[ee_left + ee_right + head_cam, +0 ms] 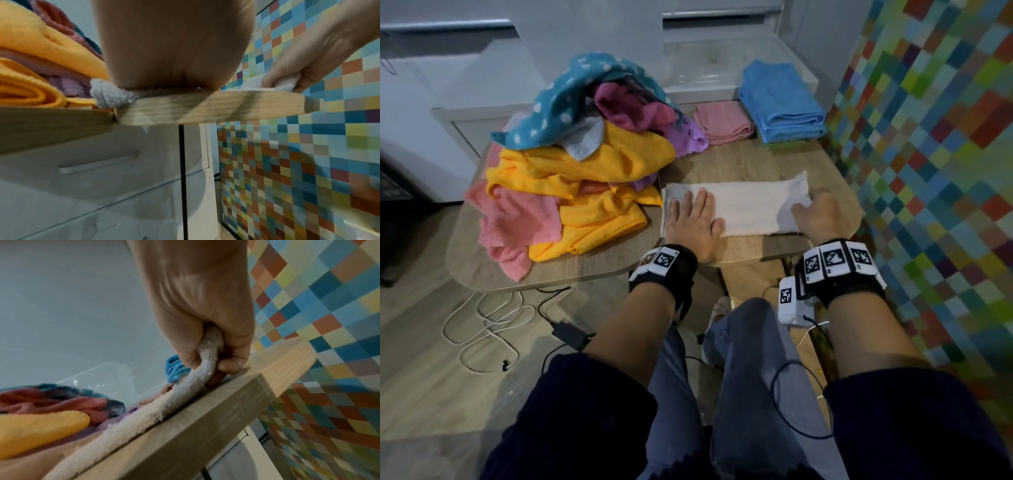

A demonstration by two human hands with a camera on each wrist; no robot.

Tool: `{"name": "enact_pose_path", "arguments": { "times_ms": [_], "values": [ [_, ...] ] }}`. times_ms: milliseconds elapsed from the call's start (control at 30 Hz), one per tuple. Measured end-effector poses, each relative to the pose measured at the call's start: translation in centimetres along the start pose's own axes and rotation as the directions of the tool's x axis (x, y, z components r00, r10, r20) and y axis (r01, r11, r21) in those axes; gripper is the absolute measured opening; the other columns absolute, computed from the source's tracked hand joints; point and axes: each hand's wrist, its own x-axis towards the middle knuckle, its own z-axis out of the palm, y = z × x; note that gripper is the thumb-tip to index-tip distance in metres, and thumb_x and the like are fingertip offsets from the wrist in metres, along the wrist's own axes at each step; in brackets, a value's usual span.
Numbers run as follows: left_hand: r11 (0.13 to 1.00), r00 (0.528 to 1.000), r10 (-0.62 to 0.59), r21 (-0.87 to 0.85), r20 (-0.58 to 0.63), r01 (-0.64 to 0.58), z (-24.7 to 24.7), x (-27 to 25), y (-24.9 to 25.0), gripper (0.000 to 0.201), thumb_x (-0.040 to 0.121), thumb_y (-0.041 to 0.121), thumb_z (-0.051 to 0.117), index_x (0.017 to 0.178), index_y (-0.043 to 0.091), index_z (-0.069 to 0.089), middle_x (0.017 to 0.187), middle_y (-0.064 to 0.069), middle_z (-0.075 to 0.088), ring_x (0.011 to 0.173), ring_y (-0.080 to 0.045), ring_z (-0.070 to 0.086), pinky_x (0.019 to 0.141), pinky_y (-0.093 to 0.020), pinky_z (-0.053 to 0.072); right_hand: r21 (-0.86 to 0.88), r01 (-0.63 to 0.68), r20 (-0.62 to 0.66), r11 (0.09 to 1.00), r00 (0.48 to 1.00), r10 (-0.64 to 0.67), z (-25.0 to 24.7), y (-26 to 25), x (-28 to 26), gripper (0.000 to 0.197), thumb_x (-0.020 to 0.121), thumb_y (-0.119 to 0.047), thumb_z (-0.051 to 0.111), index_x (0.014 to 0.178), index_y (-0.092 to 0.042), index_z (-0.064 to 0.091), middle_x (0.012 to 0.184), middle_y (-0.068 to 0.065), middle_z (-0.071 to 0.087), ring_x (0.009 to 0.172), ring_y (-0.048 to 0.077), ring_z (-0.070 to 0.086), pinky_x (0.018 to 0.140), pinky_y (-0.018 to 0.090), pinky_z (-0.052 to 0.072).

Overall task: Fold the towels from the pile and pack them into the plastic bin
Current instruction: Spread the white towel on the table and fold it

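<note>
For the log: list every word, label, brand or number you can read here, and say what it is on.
No readable words, brands or numbers in any view.
Left hand wristband: black-and-white square code markers, patterns only.
Right hand wristband and the white box below it: the same kind of markers, no letters.
White towel, folded blue towel: no tag showing.

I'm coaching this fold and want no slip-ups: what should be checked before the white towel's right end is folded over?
1. Left hand flat, pinning the white terry towel: ok.
2. Right hand grips the towel's right end: ok.
3. Towel lies flat on the wooden table: ok.
4. Unfolded colourful towel pile off the white towel: ok, beside its left edge.
5. Clear plastic bin has room: cannot tell.
6. Folded blue towel and folded pink towel packed: not ok, on table.
</note>
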Motion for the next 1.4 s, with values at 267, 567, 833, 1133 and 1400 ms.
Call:
{"name": "enact_pose_path", "arguments": {
  "times_ms": [267,567,833,1133,1400],
  "values": [
    [0.982,0.967,0.016,-0.180,-0.256,-0.064,-1.3,0.2,-0.3,0.062,0.089,0.031,0.055,0.143,0.014,0.031,0.149,-0.008,0.031,0.137,-0.028,0.025,0.112,-0.034,0.015,0.023,0.117,-0.253,0.993,0.961,-0.107,0.3,-1.0,-1.7,0.040,0.086,-0.003,0.058,0.125,-0.005,0.048,0.119,0.013,0.061,0.109,0.027,0.057,0.066,0.012,0.027],
    [0.084,0.938,-0.336,-0.990,0.082,0.116,-2.0,1.8,-1.4,0.036,0.100,0.034,0.037,0.111,0.004,0.053,0.086,-0.008,0.066,0.069,-0.014,0.064,0.063,-0.025,0.053,0.238,0.509,-0.130,0.827,0.861,-0.492,4.2,-6.4,-4.9,0.041,0.083,-0.004,0.064,0.121,-0.010,0.049,0.114,0.009,0.063,0.101,0.020,0.062,0.082,0.032,0.053],
    [0.094,0.928,-0.366,-0.990,0.063,0.105,-2.4,1.7,-3.8,0.019,0.091,0.008,0.053,0.106,0.000,0.062,0.087,-0.009,0.062,0.079,-0.022,0.059,0.064,-0.025,0.050,0.383,0.554,-0.008,0.739,0.802,-0.598,8.1,-6.3,-6.3,0.027,0.092,-0.025,0.047,0.098,-0.006,0.065,0.092,0.010,0.068,0.086,0.025,0.064,0.079,0.046,0.051],
    [0.427,0.863,-0.482,-0.901,-0.154,0.077,-1.7,1.6,-4.7,0.025,0.093,0.000,0.041,0.108,-0.009,0.058,0.107,-0.027,0.062,0.098,-0.037,0.059,0.081,-0.039,0.046,0.066,0.689,0.066,0.722,0.719,-0.692,10.6,-4.4,-4.9,0.037,0.085,-0.002,0.040,0.116,0.004,0.061,0.123,0.021,0.059,0.124,0.037,0.047,0.108,0.043,0.034],
    [0.667,0.882,-0.426,-0.729,-0.203,0.155,-1.6,0.6,-4.8,0.039,0.090,0.010,0.055,0.127,-0.001,0.047,0.127,-0.022,0.050,0.116,-0.033,0.048,0.098,-0.031,0.035,-0.147,0.710,0.236,0.689,0.701,-0.673,10.5,-2.8,-4.8,0.047,0.099,-0.020,0.026,0.141,-0.004,0.039,0.150,0.010,0.034,0.144,0.023,0.021,0.119,0.039,0.015]
  ]
}}
